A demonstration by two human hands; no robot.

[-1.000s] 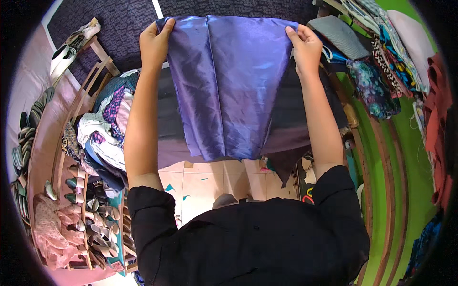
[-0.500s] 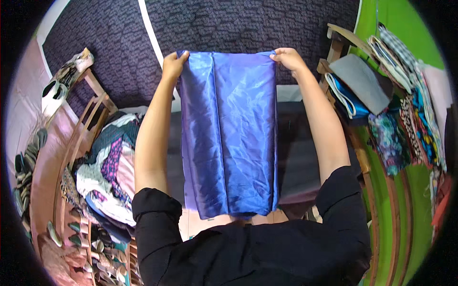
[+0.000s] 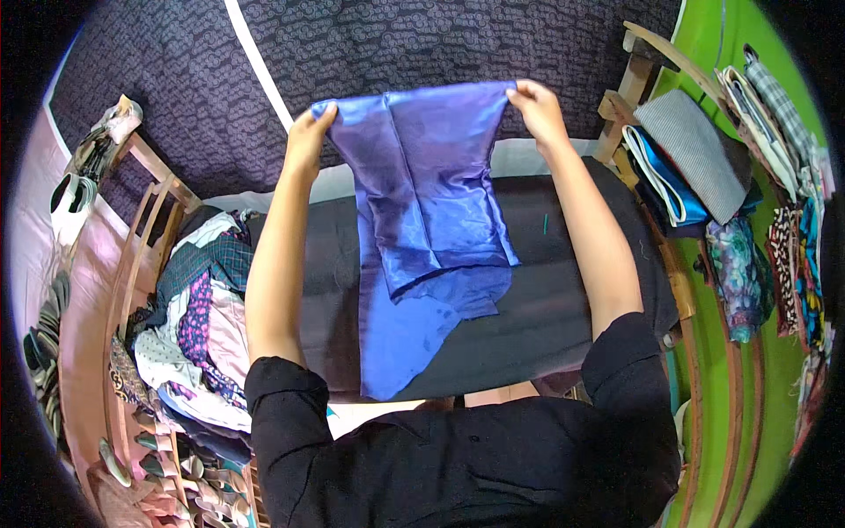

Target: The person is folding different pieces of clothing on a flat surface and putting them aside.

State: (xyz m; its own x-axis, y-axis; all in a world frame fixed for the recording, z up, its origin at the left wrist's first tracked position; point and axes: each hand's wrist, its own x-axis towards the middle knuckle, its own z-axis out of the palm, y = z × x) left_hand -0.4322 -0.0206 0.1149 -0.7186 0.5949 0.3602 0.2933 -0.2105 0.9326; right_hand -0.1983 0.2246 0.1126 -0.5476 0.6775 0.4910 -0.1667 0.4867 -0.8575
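A shiny blue-violet cloth is stretched between both hands above a black-covered table. My left hand grips its upper left corner and my right hand grips its upper right corner. The lower part of the cloth lies folded on the table top, its bottom end reaching the near edge. Both arms in black sleeves reach forward from the lower edge.
A heap of mixed patterned clothes fills a wooden rack at the left. Folded fabrics are stacked on a wooden shelf at the right, beside a green wall. A dark patterned hanging with a white stripe is behind the table.
The cloth has come down: its lower end, hanging free earlier, now rests folded on the black table. Both hands have lowered slightly while still holding the top corners.
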